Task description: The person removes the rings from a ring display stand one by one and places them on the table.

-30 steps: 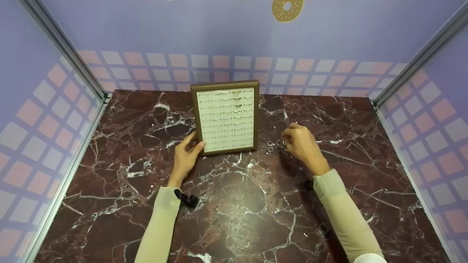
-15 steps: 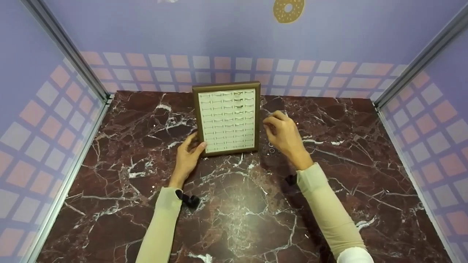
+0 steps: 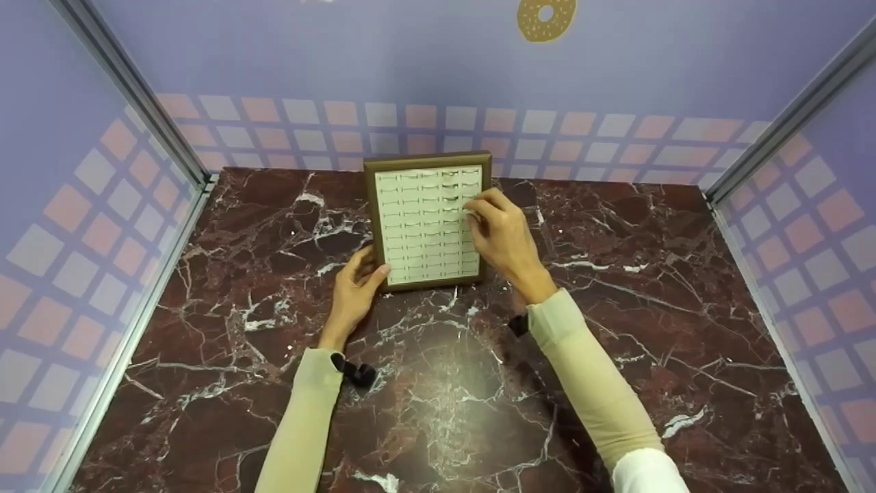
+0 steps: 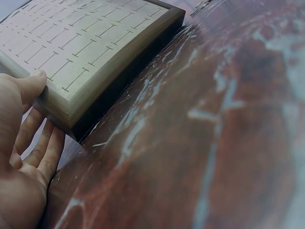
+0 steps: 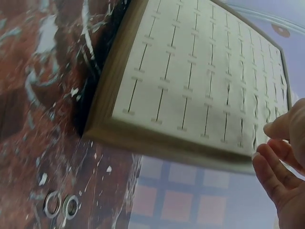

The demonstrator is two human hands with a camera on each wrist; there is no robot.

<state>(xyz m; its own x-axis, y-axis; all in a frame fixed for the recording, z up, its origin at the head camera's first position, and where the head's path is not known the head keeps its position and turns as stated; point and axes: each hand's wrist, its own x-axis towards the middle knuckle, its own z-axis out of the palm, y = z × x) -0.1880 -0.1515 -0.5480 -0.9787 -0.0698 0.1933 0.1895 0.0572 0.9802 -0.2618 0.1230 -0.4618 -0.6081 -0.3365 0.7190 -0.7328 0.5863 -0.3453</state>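
Note:
A ring display board (image 3: 431,283) with a brown frame and pale slotted face leans back on the table. My left hand (image 3: 353,291) grips its lower left edge, thumb on the front and fingers behind, as the left wrist view also shows. Several rings (image 3: 449,186) sit in the upper slots of the fourth column. At the right side of the face, my right hand (image 3: 508,236) has thumb and forefinger pinched together by a slot below those rings. The small ring between them is hidden by the fingertips. Two loose rings (image 5: 71,206) lie on the table in the right wrist view.
The dark red marbled table (image 3: 438,397) has white veins and small pale specks. A purple back wall (image 3: 308,55) with pink and white squares stands behind the board. Metal posts (image 3: 130,89) edge the side walls.
From the loose rings on the right, my right hand has moved left and up to the board's face. My left hand keeps its grip on the frame.

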